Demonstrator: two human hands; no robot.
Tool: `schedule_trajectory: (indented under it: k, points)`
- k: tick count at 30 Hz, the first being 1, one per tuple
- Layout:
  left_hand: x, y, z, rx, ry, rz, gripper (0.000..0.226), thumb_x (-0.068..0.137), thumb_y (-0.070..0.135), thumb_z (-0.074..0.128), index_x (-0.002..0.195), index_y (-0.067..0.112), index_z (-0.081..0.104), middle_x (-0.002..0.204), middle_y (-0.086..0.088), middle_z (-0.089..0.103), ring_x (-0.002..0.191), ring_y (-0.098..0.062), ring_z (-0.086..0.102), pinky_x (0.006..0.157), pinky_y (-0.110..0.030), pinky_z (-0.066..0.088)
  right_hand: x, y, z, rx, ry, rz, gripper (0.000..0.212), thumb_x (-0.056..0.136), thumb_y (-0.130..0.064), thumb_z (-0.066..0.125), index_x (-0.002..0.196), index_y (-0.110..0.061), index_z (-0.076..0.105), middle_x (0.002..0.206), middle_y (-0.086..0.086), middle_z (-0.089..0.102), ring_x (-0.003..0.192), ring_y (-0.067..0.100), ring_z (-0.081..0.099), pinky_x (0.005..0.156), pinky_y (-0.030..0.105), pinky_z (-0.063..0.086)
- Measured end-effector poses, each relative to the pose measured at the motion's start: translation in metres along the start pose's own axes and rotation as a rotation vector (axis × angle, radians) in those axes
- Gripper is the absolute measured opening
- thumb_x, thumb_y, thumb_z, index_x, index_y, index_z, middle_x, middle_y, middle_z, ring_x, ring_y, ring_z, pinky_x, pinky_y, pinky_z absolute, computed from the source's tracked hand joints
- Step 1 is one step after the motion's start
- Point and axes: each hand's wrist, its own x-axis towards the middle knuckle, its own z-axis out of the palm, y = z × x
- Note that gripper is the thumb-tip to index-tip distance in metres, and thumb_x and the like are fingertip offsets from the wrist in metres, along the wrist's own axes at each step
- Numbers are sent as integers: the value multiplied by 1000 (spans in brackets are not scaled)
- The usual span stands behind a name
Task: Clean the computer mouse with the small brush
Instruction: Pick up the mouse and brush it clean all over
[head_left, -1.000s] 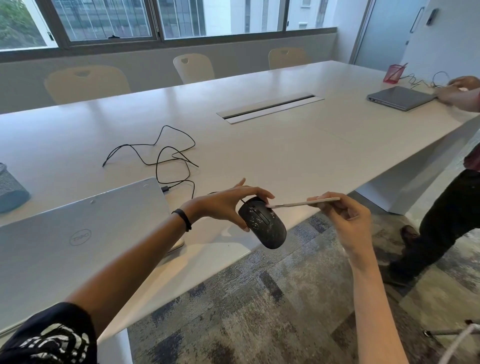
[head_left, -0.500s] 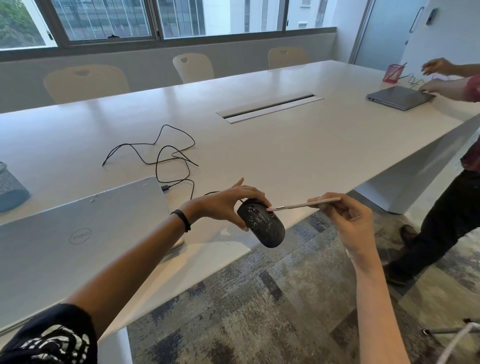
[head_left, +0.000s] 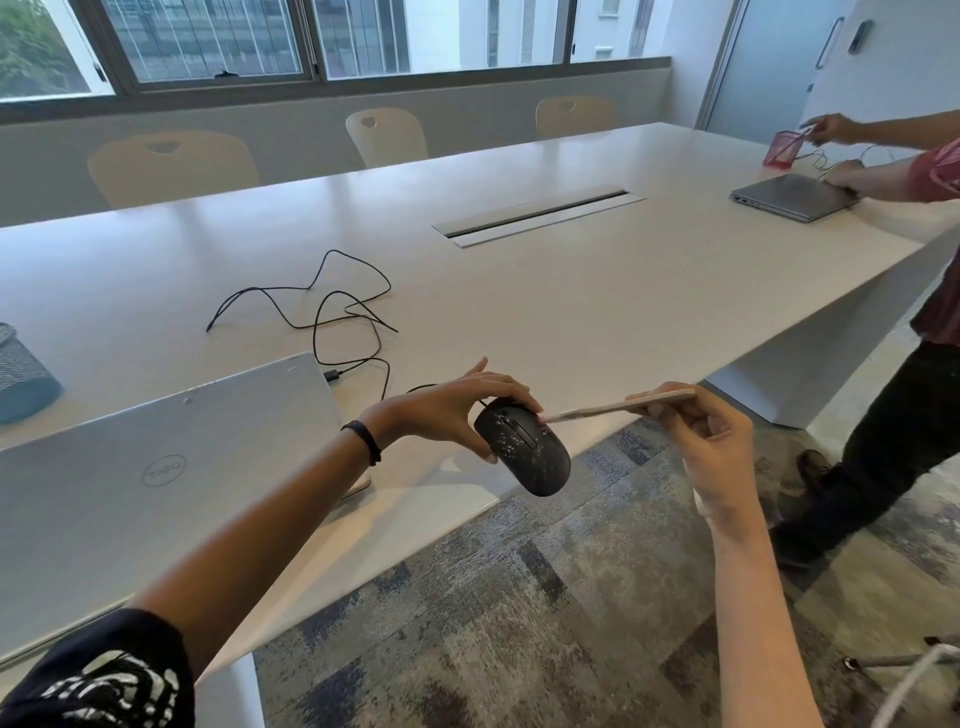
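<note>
A black wired computer mouse (head_left: 524, 452), speckled with pale dust, hangs tilted in the air just past the table's near edge. My left hand (head_left: 457, 405) grips it from above at its front end. My right hand (head_left: 711, 441) holds a small pale brush (head_left: 618, 408) by its flat handle. The brush tip touches the top of the mouse near the scroll wheel. The mouse's black cable (head_left: 332, 317) trails back over the white table (head_left: 597, 291).
A closed silver laptop (head_left: 156, 467) lies on the table at my left, a blue mesh cup (head_left: 21, 374) beyond it. At the far right another person (head_left: 924, 332) stands by a grey laptop (head_left: 795, 197) and a pink pen holder (head_left: 782, 150). Chairs line the far side.
The mouse and brush stay almost in place, brush tip shifting slightly on the mouse. The other person's hand has reached from the grey laptop over to the pink holder.
</note>
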Motion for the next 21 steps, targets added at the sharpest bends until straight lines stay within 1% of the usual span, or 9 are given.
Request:
schedule_trajectory:
  k: [2, 3, 5, 7, 10, 12, 15, 16, 21]
  points:
    - [-1, 0, 0, -3, 4, 0, 62, 72, 23, 81, 127, 27, 52, 128, 4, 53, 132, -9, 38, 114, -39, -8, 2, 0, 0, 9, 14, 8, 10, 85, -21, 71, 96, -21, 73, 92, -4, 77, 93, 15, 72, 81, 20, 55]
    - [-1, 0, -1, -2, 6, -1, 62, 71, 23, 81, 127, 27, 52, 128, 4, 53, 132, -8, 37, 113, -39, -9, 3, 0, 1, 1, 11, 15, 13, 86, -15, 69, 95, -24, 73, 91, -6, 77, 92, 12, 72, 80, 19, 54]
    - [-2, 0, -2, 4, 8, -6, 62, 71, 24, 81, 127, 25, 52, 129, 4, 53, 132, -9, 37, 114, -40, -9, 4, 0, 2, -26, 0, 29, 32, 87, -1, 64, 94, -30, 74, 88, -12, 76, 88, 4, 71, 79, 16, 53]
    - [-3, 0, -2, 10, 6, -12, 62, 71, 24, 81, 127, 25, 52, 129, 2, 53, 133, -10, 36, 115, -42, -9, 4, 1, 1, -29, 6, 48, 42, 87, 6, 61, 93, -33, 75, 86, -13, 76, 87, 2, 70, 81, 17, 54]
    - [-4, 1, -3, 16, 0, -10, 62, 71, 23, 81, 127, 25, 52, 129, 2, 53, 134, -12, 36, 115, -44, -9, 2, 0, 0, -16, 26, 51, 44, 87, 9, 60, 91, -33, 75, 86, -12, 75, 88, 3, 69, 82, 20, 55]
    - [-4, 1, -4, 19, -6, -12, 63, 72, 24, 81, 127, 26, 52, 130, 2, 52, 136, -12, 33, 116, -46, -9, 1, -2, 1, -17, 28, 56, 41, 86, 7, 61, 91, -32, 75, 86, -12, 75, 87, 4, 69, 82, 20, 55]
    - [-6, 1, -3, 18, -14, -13, 63, 72, 24, 80, 127, 26, 51, 131, 4, 52, 137, -10, 31, 116, -47, -10, -3, -7, 2, -13, 21, 48, 23, 82, -11, 66, 90, -30, 74, 86, -11, 75, 87, 6, 69, 84, 22, 55]
    - [-6, 0, -3, 16, -15, -14, 63, 72, 24, 80, 127, 26, 51, 131, 4, 52, 137, -9, 31, 116, -47, -10, -4, -8, 1, -13, 27, 49, 20, 81, -14, 67, 90, -30, 74, 86, -11, 75, 88, 6, 69, 83, 21, 55]
    - [-8, 1, 0, 8, -11, -10, 62, 72, 25, 80, 127, 28, 51, 130, 5, 52, 135, -5, 31, 116, -48, -10, -7, -10, -1, -32, 14, 54, 22, 81, -12, 66, 91, -30, 74, 87, -11, 75, 88, 6, 69, 85, 23, 55]
